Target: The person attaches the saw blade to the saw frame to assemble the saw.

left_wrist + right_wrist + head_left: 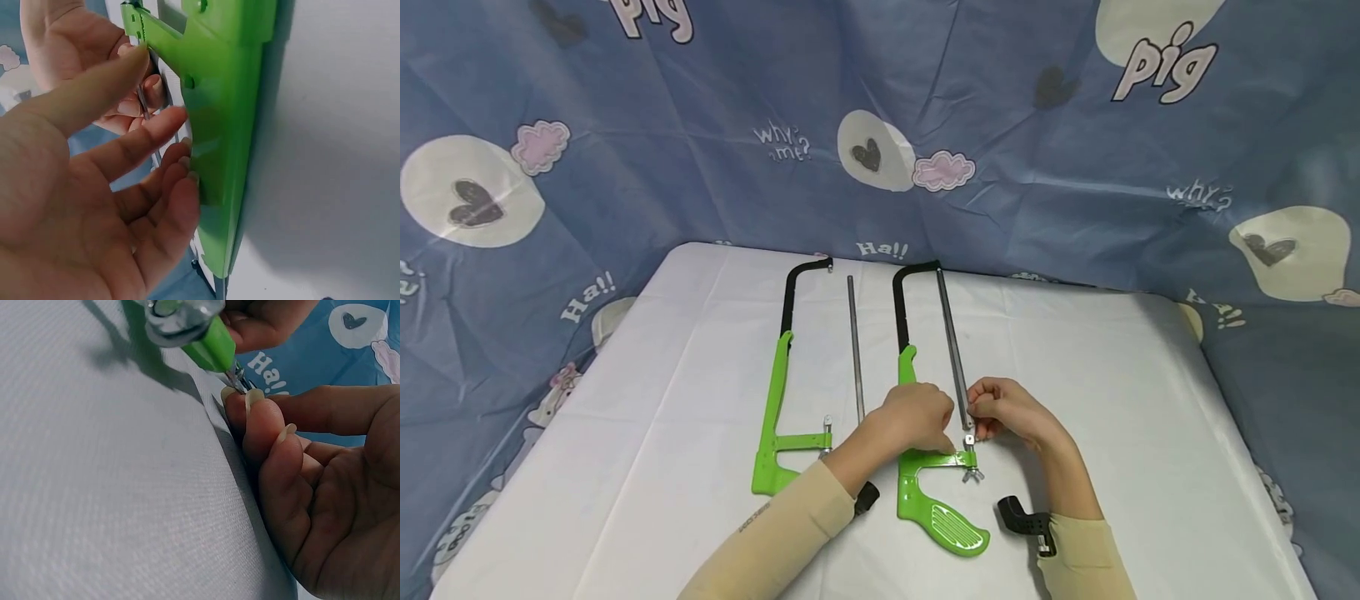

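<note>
Backdrop cloth [1015, 125]: blue, printed with hearts, clouds and words, hanging behind and around your work surface.

Table [1120, 392]: white-covered, spread under everything else.

Right saw frame [917, 467]: green handle and black bow, lying flat at the centre, handle towards 6 o'clock, bow tip towards 12.

Left saw frame [778, 392]: same make, lying parallel at 9 o'clock of the first, untouched.

Blade [951, 342]: grey strip along the 3 o'clock side of the right saw frame, running from the bow tip down to your fingers.

Spare blade [854, 350]: loose, between the two frames.

Your left hand [917, 417]: fingers nearly straight, tips resting against the green handle bar, thumb on its top edge.

Your right hand [1009, 410]: at 3 o'clock of the left, fingertips pinched together on the blade's lower end, just above the pin.

Wing nut [973, 475]: silver, at the handle's lower bar.
</note>
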### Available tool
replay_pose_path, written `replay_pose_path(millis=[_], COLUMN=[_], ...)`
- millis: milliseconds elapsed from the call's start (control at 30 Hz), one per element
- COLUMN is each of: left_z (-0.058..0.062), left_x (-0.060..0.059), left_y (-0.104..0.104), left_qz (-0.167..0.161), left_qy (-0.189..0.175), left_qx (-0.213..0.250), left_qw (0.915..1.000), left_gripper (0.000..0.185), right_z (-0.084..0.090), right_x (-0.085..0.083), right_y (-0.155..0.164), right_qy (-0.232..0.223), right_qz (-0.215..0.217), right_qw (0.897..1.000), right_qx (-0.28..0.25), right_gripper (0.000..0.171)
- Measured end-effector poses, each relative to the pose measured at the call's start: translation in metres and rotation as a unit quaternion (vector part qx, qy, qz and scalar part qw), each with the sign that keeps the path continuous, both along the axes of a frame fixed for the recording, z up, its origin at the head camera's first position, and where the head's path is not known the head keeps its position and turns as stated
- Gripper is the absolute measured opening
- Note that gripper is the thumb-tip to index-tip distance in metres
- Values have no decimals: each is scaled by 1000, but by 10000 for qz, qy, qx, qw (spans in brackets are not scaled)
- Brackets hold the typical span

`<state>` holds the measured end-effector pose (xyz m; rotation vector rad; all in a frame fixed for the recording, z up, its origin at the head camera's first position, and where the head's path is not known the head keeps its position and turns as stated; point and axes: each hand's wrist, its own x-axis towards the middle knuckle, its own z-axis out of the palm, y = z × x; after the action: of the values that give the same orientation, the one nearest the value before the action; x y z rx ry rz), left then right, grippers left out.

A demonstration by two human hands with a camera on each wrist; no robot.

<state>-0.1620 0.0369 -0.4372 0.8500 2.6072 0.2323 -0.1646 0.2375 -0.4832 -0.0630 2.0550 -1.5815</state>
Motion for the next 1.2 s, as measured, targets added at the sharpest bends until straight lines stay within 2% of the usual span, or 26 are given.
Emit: replay_pose_path(millis=[133, 233, 333, 467, 567, 633, 700, 800, 967, 1200], left_z=[-2, -6, -12, -20, -25, -27, -29, -29, -29, -30], left_x=[-1, -7, -19, -40, -54, -62, -68, -75, -80, -85], left_y=[-2, -4, -10, -22, -29, -31, -32, -32, -28, -23], left_qz=[-110, 46, 480, 1296, 1812, 2032, 2197, 2372, 2511, 2590], left_qy=[-69, 51, 411, 882, 820, 642, 473, 406, 469, 516], left_qx=[119, 455, 860, 1125, 1170, 1153, 1203, 1308, 1541, 1589], left_qw=[9998, 9989, 9943, 9812, 9730, 9702, 9670, 9618, 9545, 9513], left_gripper=[37, 33, 24, 18, 44, 65, 75, 72, 45, 41], right_z=[0, 0, -1, -3, -3, -3, -3, -2, -2, -1], right_x=[0, 1, 1, 1, 0, 0, 0, 0, 1, 0], right_y=[2, 2, 1, -1, -1, -2, -1, -1, -1, 1], right_qy=[21, 46, 59, 43, 40, 33, 39, 53, 66, 53], right_qz=[-25, -33, -24, -22, -12, -12, 4, 45, 81, -4], right_qw=[10000, 10000, 10000, 10000, 10000, 10000, 10000, 10000, 9999, 10000], right_qx=[40, 36, 27, 26, 16, 15, 7, -20, -60, 17], right_gripper=[24, 24, 23, 23, 23, 23, 23, 24, 25, 23])
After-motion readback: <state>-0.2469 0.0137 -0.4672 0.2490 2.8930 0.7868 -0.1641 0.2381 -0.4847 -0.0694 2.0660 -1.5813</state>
